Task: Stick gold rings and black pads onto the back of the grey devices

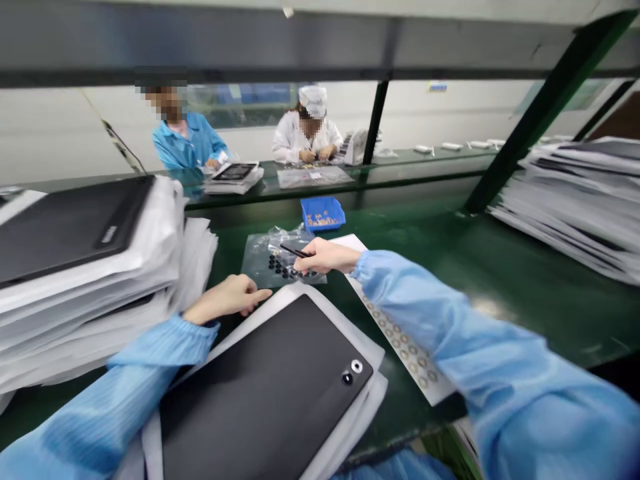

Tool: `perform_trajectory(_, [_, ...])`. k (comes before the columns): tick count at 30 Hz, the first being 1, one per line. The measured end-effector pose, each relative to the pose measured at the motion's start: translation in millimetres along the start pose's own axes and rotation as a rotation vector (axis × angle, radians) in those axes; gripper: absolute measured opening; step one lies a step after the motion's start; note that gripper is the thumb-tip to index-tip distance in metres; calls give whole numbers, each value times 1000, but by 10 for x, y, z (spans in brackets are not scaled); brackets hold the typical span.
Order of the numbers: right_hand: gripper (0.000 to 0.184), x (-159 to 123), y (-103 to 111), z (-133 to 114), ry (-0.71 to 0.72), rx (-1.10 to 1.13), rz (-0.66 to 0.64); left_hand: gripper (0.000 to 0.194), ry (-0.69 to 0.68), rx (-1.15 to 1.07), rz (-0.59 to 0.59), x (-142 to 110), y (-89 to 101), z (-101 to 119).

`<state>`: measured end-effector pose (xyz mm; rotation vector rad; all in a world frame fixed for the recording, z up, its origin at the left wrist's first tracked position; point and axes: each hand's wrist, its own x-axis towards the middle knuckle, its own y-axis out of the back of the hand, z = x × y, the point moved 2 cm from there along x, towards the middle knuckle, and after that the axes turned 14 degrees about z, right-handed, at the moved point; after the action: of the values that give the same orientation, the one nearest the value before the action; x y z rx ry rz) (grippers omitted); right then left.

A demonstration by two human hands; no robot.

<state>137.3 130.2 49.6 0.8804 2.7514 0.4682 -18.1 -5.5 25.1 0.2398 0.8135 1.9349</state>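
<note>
We record R hand, ctr of frame, in a narrow pinch on slim black tweezers, tips over a clear plastic bag holding small round black rings. L hand, left of ctr, has fingers loosely curled, index extended, holding nothing. Its fingertip is at the upper edge of a flat matte-black rectangular panel; contact cannot be confirmed. Panel lies lower ctr in a white foam sleeve, w/ one white and one black round ring near its right corner.

Just right of panel: long white sheet of tan ring-shaped stickers, partly under R forearm. Above bag: small blue plastic bin w/ small gold-coloured parts. Tall stack of black panels in white sleeves at left of frame; stack of sleeved items at right. All on green workbench.

Upper left: co-worker in blue coat. Upper ctr: co-worker in white coat and cap, both hands at far bench.
</note>
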Motion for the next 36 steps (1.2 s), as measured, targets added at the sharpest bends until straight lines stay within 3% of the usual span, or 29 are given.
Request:
perform_trajectory(4, [15, -710, 62, 176, -110, -51, -76, 35, -230, 76, 23, -378, -180, 142])
perform_trajectory(7, [13, -1241, -16, 374, -192, -45, -48, 25, -625, 113, -187, -706, -493, 246])
perform_trajectory(10, [11, -1520, -97, 561, -223, -7, 92, 19, -797, 88, -331, -891, -718, 235])
perform_trajectory(13, [13, -1559, -137, 673, -233, 44, 167, 18, -846, 88, -313, -904, -789, 187])
perform_trajectory(20, [15, -1525, -164, 657, -274, 130, 176, 17, -862, 89, -316, -868, -800, 165])
perform_trajectory(36, [15, -1575, -256, 654, -279, -83, 321, 18, -887, 97, -299, -860, -827, 169])
